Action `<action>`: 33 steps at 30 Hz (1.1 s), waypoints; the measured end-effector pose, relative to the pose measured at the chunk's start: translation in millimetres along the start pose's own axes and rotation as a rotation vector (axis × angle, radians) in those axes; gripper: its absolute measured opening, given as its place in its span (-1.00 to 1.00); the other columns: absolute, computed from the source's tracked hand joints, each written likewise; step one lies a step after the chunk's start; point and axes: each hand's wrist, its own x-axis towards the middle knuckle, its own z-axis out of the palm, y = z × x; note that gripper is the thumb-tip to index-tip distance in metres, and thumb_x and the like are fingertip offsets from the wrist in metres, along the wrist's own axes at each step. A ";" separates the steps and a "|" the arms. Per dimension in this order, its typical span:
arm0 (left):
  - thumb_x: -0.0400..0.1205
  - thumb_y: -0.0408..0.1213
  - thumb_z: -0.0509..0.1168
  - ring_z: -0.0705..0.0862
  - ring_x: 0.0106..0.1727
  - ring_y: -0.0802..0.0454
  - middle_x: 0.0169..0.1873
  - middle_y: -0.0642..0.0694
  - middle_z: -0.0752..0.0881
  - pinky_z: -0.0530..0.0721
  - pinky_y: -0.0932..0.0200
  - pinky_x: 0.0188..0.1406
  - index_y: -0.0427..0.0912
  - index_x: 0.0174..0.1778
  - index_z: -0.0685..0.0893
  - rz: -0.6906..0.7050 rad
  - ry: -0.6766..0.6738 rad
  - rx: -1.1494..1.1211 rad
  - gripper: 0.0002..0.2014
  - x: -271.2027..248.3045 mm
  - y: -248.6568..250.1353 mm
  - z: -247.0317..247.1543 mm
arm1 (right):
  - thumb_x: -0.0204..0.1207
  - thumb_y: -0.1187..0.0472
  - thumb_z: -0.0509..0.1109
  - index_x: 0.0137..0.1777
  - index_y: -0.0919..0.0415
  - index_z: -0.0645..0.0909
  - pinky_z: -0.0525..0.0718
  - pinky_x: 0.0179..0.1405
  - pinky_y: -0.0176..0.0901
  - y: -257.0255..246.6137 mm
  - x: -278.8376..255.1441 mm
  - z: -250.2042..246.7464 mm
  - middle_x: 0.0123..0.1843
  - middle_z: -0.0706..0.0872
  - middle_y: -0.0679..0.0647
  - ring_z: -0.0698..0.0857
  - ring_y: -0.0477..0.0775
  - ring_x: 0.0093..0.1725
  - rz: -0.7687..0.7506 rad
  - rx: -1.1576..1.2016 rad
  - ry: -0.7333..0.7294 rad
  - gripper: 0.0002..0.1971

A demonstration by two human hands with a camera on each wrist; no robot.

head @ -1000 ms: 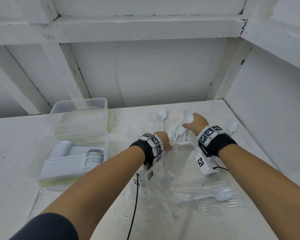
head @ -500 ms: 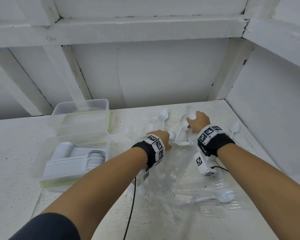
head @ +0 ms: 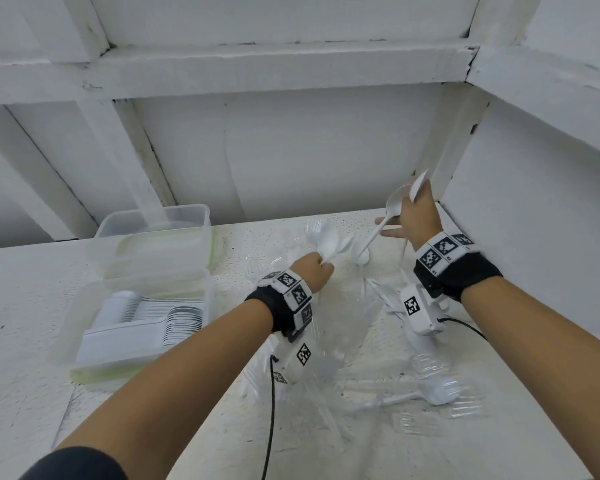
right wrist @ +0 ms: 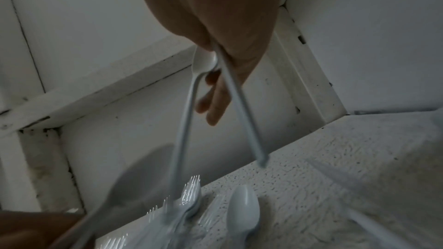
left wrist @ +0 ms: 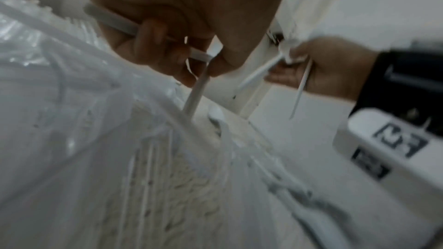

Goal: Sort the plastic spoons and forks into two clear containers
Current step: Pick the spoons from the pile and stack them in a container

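Head view: the white table [head: 32, 306] carries two clear containers at left, the near container [head: 94, 344] packed with white spoons, the far container [head: 153, 237] behind it. A heap of clear forks [head: 430, 372] lies between the forearms. Raised by the back corner, the right hand [head: 417, 216] pinches two spoons [head: 395, 202]; the left hand [head: 314, 271] grips another spoon [head: 328, 242] over the heap.

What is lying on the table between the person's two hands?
In the head view, between the left hand and the right hand, one loose white spoon lies on the speckled table.
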 end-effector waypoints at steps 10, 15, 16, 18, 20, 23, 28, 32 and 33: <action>0.71 -0.34 -0.08 0.45 -0.48 -0.02 -0.38 -0.15 0.44 0.47 0.15 -0.52 -0.23 -0.05 0.28 -0.056 0.148 -0.421 -0.92 -21.9 -26.9 -38.2 | 0.63 -0.15 0.09 0.05 0.23 0.36 0.40 -0.56 -0.28 14.8 14.8 33.2 -0.30 0.44 0.15 0.40 0.07 -0.46 0.102 -0.284 0.018 -0.60; 0.70 -0.27 -0.03 0.28 -0.44 0.02 -0.37 -0.11 0.37 0.27 0.22 -0.53 -0.20 0.00 0.36 -0.099 0.150 -0.363 -0.89 -20.9 -37.0 -36.3 | 0.66 0.14 0.13 -0.44 0.13 0.25 0.35 -0.34 -0.19 33.6 11.9 29.8 -0.33 0.49 0.18 0.44 0.12 -0.35 0.191 -0.703 -0.097 -0.61; 0.70 -0.28 -0.03 0.27 -0.44 0.02 -0.37 -0.11 0.37 0.25 0.23 -0.52 -0.21 0.00 0.37 -0.110 0.161 -0.362 -0.88 -19.9 -37.4 -36.0 | 0.63 0.27 0.13 -0.44 0.17 0.17 0.37 -0.25 -0.18 35.1 10.8 28.8 -0.22 0.49 0.20 0.42 0.10 -0.35 0.217 -0.718 -0.113 -0.62; 0.70 -0.27 -0.01 0.29 -0.44 0.04 -0.38 -0.09 0.38 0.26 0.23 -0.52 -0.23 -0.01 0.38 -0.121 0.168 -0.341 -0.87 -18.4 -37.5 -35.6 | 0.58 0.36 0.13 -0.41 0.21 0.17 0.38 -0.17 -0.17 40.5 9.9 29.3 -0.14 0.51 0.22 0.44 0.09 -0.37 0.205 -0.865 -0.220 -0.67; 0.70 -0.26 0.02 0.32 -0.43 0.05 -0.38 -0.07 0.39 0.30 0.23 -0.51 -0.24 -0.03 0.39 -0.106 0.157 -0.273 -0.88 -17.0 -36.0 -34.8 | 0.52 0.25 0.21 -0.07 0.09 0.50 0.44 -0.28 -0.19 38.3 0.2 26.9 -0.31 0.56 0.12 0.51 0.11 -0.39 0.188 -0.846 -0.265 -0.93; 0.64 -0.30 0.11 0.34 -0.44 0.09 -0.41 -0.03 0.39 0.32 0.24 -0.48 -0.23 -0.17 0.40 -0.068 0.133 -0.115 -0.90 -10.5 -29.7 -31.7 | 0.54 0.17 0.20 0.53 -0.09 0.35 0.43 -0.44 -0.24 44.2 -2.0 25.0 -0.41 0.56 0.04 0.53 0.09 -0.42 0.104 -0.888 -0.291 -0.48; 0.59 -0.35 0.16 0.29 -0.51 0.10 -0.52 -0.02 0.34 0.22 0.30 -0.53 -0.14 -0.49 0.28 -0.095 0.115 -0.005 -0.68 11.4 -16.4 -21.1 | 0.66 0.05 0.15 0.22 -0.21 0.53 0.48 0.35 0.07 57.5 6.6 30.0 -0.09 0.68 0.22 0.69 0.23 0.06 0.121 -1.029 -0.319 -0.77; 0.58 -0.31 0.19 0.35 -0.52 0.08 -0.54 -0.02 0.40 0.29 0.29 -0.51 -0.13 -0.50 0.35 -0.117 0.098 0.046 -0.69 28.7 -7.0 -20.4 | 0.60 0.19 0.23 -0.14 0.22 0.48 0.52 -0.23 -0.15 51.9 10.3 25.7 -0.22 0.57 0.12 0.60 0.18 -0.30 0.141 -0.780 -0.130 -0.87; 0.58 -0.29 0.19 0.35 -0.52 0.06 -0.54 -0.03 0.40 0.29 0.28 -0.50 -0.14 -0.51 0.35 -0.123 0.104 0.057 -0.68 33.1 -5.2 -21.8 | 0.59 0.23 0.22 -0.01 0.34 0.51 0.49 -0.25 -0.14 49.9 12.1 25.3 -0.13 0.60 0.20 0.62 0.23 -0.22 0.115 -0.738 -0.065 -0.85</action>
